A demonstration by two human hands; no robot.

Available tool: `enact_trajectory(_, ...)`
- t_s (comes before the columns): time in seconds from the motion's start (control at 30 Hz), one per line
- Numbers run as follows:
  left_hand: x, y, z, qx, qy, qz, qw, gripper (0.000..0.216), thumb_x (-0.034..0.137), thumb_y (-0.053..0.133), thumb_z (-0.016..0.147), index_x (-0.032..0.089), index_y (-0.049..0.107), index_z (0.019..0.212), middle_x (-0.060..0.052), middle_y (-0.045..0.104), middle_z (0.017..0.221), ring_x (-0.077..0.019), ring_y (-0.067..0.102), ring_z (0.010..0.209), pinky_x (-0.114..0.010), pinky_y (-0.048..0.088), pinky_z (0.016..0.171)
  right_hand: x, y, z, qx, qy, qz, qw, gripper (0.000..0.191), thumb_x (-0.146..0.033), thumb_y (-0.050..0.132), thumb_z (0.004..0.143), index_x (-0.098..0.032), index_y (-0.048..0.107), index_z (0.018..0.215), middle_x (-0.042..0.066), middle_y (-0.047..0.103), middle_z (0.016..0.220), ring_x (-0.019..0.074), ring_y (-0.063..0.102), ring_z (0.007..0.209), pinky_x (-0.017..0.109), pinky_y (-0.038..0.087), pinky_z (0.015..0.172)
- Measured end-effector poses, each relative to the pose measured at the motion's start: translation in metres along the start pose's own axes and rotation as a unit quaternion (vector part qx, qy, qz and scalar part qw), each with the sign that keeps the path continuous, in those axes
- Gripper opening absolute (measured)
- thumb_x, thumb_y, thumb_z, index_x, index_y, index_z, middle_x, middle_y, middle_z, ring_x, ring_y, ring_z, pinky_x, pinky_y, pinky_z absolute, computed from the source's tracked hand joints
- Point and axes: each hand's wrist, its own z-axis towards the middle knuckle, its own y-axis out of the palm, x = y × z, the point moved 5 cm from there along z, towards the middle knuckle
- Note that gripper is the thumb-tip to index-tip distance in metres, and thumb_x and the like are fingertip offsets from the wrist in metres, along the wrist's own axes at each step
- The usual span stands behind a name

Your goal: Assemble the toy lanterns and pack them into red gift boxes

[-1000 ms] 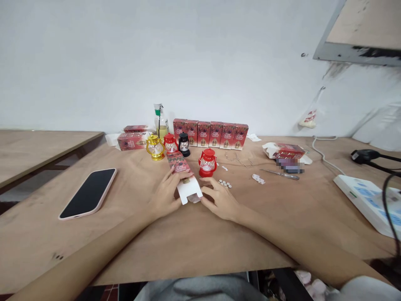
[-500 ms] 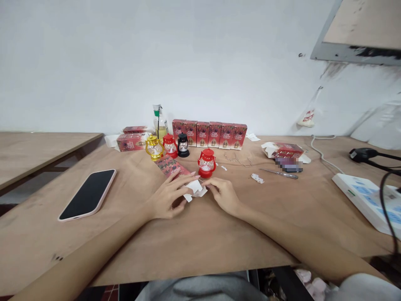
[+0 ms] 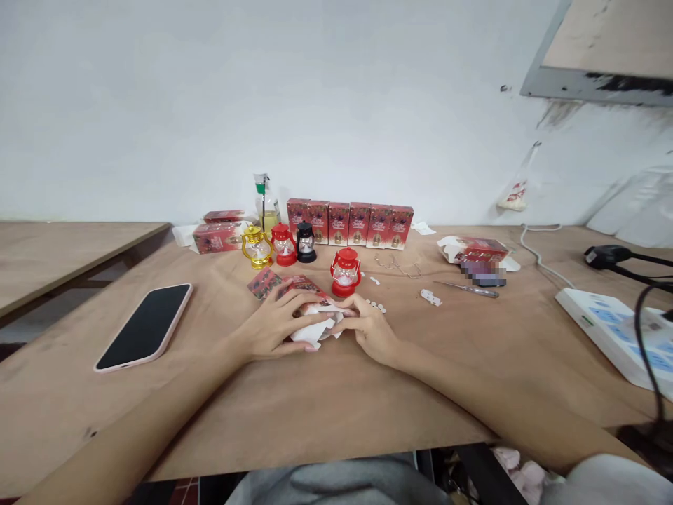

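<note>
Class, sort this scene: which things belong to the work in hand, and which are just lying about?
In hand: red box, held by left hand and right hand; red lantern beside it.
Lying about: phone, screwdriver, power strip, row of boxes.

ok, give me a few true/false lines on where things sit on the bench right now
1. The left hand and right hand both touch the red carton. True.
2. The phone lies right of the hands. False: it lies left of them, screen up.
3. The red lantern just beyond the hands stands upright. True.
4. The right hand holds the screwdriver. False: it lies on the table, apart from both hands.
</note>
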Motion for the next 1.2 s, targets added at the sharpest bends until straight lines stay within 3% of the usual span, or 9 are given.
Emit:
enact_trajectory(0.23, 0.006, 0.001, 0.003, 0.061, 0.005, 0.096, 0.993, 0.036, 0.036, 0.043, 0.091, 0.028, 0.052, 0.125, -0.012, 0.058, 0.117, -0.0259, 0.052, 0.104, -0.047, 0.033, 0.094, -0.008, 0.004, 0.000, -0.072, -0.015, -0.084, 0.994, 0.042, 0.000, 0.045, 0.084, -0.031, 0.071, 0.095, 0.005, 0.050, 0.104, 0.0145, 0.055, 0.091, 0.028, 0.051, 0.076)
enact_trajectory(0.37, 0.007, 0.000, 0.003, 0.076, -0.008, 0.084, 0.993, 0.030, 0.024, 0.043, 0.090, 0.021, 0.056, 0.117, -0.011, 0.062, 0.112, -0.0250, 0.054, 0.103, -0.044, 0.036, 0.091, -0.016, 0.005, 0.003, -0.097, -0.043, -0.107, 0.989, 0.038, -0.004, 0.049, 0.084, -0.031, 0.069, 0.103, 0.007, 0.042, 0.134, 0.0217, 0.050, 0.114, 0.037, 0.048, 0.088)
enact_trajectory(0.47, 0.005, 0.000, 0.002, 0.079, -0.032, 0.074, 0.994, 0.034, 0.019, 0.039, 0.091, 0.019, 0.052, 0.123, -0.010, 0.064, 0.109, -0.0225, 0.057, 0.100, -0.038, 0.040, 0.085, -0.020, 0.005, 0.003, -0.112, -0.047, -0.112, 0.986, 0.040, -0.006, 0.053, 0.081, -0.031, 0.066, 0.109, 0.005, 0.029, 0.147, 0.0253, 0.043, 0.125, 0.043, 0.045, 0.095)
enact_trajectory(0.57, 0.002, -0.004, 0.000, 0.085, -0.044, 0.056, 0.994, 0.043, 0.022, 0.042, 0.091, 0.018, 0.040, 0.134, -0.012, 0.063, 0.113, -0.0220, 0.059, 0.101, -0.035, 0.041, 0.084, -0.020, 0.006, 0.003, -0.133, -0.039, -0.115, 0.984, 0.045, -0.005, 0.055, 0.077, -0.030, 0.064, 0.113, 0.005, 0.023, 0.151, 0.0273, 0.041, 0.128, 0.046, 0.044, 0.097)
enact_trajectory(0.77, -0.006, -0.011, -0.002, 0.018, -0.051, -0.079, 0.995, 0.079, 0.053, 0.060, 0.078, 0.022, 0.027, 0.142, -0.014, 0.051, 0.136, -0.0284, 0.045, 0.127, -0.047, 0.023, 0.109, -0.020, 0.006, 0.004, -0.147, -0.037, -0.104, 0.983, 0.034, -0.008, 0.055, 0.078, -0.025, 0.068, 0.104, 0.008, 0.017, 0.153, 0.0305, 0.034, 0.133, 0.050, 0.042, 0.100)
enact_trajectory(0.97, -0.022, -0.008, -0.008, 0.031, -0.150, -0.125, 0.980, 0.068, 0.050, 0.060, 0.080, 0.020, 0.038, 0.137, -0.013, 0.053, 0.133, -0.0265, 0.046, 0.126, -0.045, 0.029, 0.108, -0.016, 0.006, 0.003, -0.145, -0.006, -0.106, 0.984, 0.038, -0.007, 0.055, 0.077, -0.024, 0.067, 0.108, 0.008, 0.017, 0.153, 0.0308, 0.031, 0.136, 0.049, 0.042, 0.100)
enact_trajectory(1.2, -0.020, -0.006, -0.005, 0.055, -0.140, -0.117, 0.982, 0.048, 0.042, 0.057, 0.084, 0.020, 0.051, 0.127, -0.011, 0.059, 0.127, -0.0245, 0.052, 0.122, -0.047, 0.029, 0.108, -0.014, 0.006, 0.003, -0.159, 0.011, -0.124, 0.979, 0.039, -0.009, 0.054, 0.079, -0.028, 0.066, 0.111, 0.008, 0.024, 0.151, 0.0313, 0.037, 0.132, 0.052, 0.042, 0.098)
